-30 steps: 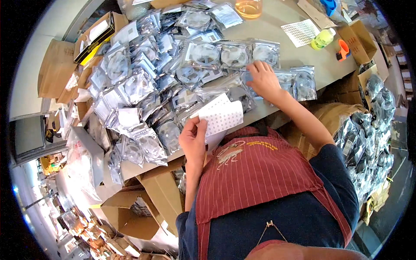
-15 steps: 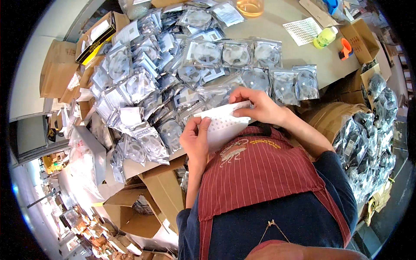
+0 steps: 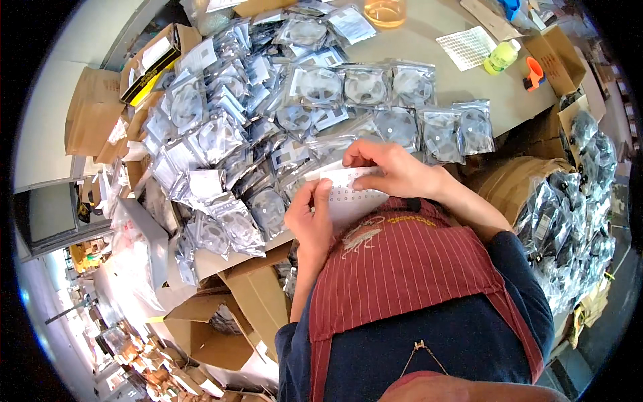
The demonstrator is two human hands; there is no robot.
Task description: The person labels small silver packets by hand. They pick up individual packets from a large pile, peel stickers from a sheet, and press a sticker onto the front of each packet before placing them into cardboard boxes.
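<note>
A white sheet of small round stickers (image 3: 348, 197) is held close to my chest over the table edge. My left hand (image 3: 309, 218) grips its left side, thumb on top. My right hand (image 3: 392, 171) rests on the sheet's upper right part, fingertips pinched on its surface. Just beyond the sheet lie several clear plastic bags holding round grey parts (image 3: 365, 87), set in rows on the grey table (image 3: 429, 57). A large heap of the same bags (image 3: 214, 134) covers the table's left half.
A second sticker sheet (image 3: 467, 47), a yellow-green bottle (image 3: 502, 57), an orange tool (image 3: 532, 72) and an amber jar (image 3: 385, 10) sit at the far side. Cardboard boxes (image 3: 248, 301) stand below the table on the left. A sack full of bagged parts (image 3: 569, 221) stands on the right.
My right hand drew back from the row of bags on the table to the sticker sheet and now rests on it. The left hand kept hold of the sheet.
</note>
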